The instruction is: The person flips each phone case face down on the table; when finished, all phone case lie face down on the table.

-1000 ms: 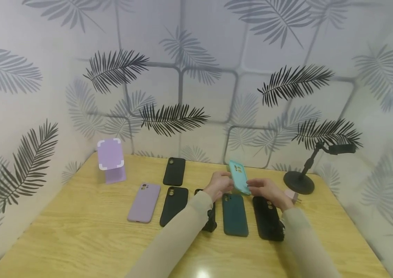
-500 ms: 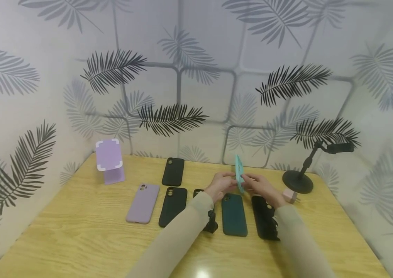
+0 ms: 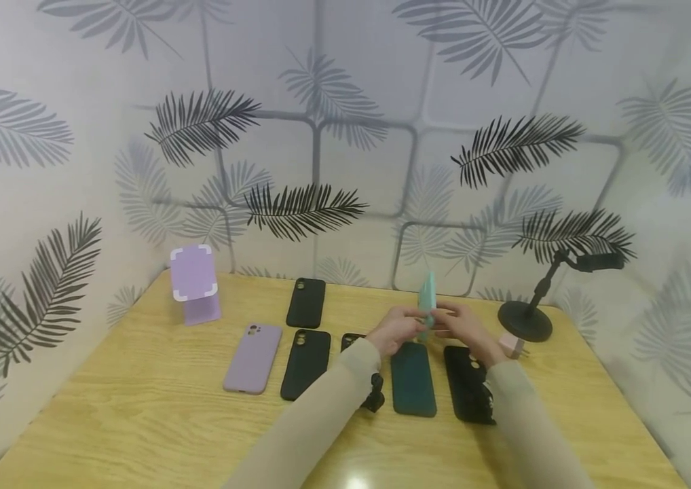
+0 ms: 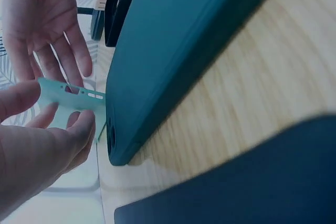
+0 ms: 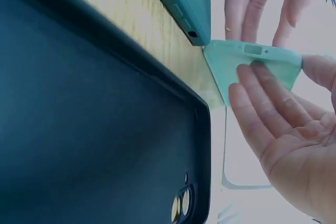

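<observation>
A mint-green phone case (image 3: 427, 292) stands on its edge between my hands, behind a dark teal phone case (image 3: 414, 387) lying on the table. My left hand (image 3: 397, 329) holds its left side; in the left wrist view, thumb and bent fingers surround the mint case (image 4: 73, 98). From the other side my right hand (image 3: 464, 329) holds it, the thumb at its edge and fingers along one face in the right wrist view. Beneath my right wrist lies a black phone case (image 3: 464, 380). Another black case (image 3: 350, 339) is mostly hidden by my left forearm.
Farther left lie a lilac phone case (image 3: 252, 360) and two black cases, one nearer (image 3: 305, 363) and one farther (image 3: 305, 303). A lilac stand (image 3: 194, 275) is at the back left. At right are a pink charger plug (image 3: 510, 344) and a black stand (image 3: 525, 320).
The mint case has turned from showing its camera-hole face to standing nearly edge-on, and it has shifted slightly right. My hands have come closer together around it.
</observation>
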A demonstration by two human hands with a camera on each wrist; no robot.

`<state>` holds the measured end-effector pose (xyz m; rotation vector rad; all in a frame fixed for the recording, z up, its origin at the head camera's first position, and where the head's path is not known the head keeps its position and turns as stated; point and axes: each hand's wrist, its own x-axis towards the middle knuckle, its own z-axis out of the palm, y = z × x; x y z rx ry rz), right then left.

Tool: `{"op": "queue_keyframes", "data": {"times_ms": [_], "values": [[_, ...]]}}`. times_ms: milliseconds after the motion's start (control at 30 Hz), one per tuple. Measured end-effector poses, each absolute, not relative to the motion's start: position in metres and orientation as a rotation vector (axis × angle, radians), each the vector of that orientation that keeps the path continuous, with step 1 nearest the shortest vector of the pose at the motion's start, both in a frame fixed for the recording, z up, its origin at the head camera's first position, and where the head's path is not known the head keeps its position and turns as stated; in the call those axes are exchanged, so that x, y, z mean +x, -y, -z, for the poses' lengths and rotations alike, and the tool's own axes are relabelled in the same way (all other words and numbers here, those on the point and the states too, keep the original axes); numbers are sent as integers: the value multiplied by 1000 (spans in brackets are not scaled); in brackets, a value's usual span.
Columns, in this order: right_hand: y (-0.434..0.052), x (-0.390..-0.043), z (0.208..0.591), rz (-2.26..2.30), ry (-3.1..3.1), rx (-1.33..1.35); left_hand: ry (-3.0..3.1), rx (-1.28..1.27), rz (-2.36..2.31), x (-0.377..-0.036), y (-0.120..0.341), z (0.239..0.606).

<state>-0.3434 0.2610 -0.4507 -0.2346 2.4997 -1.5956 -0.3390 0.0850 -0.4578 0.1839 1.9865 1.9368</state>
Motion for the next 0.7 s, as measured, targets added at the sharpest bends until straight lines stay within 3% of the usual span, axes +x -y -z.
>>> {"op": "queue_keyframes", "data": {"times_ms": [700], "values": [[-290,-341,458,1562,-2525,-269,-2105,175,-1735,-349,-73,462]]}}
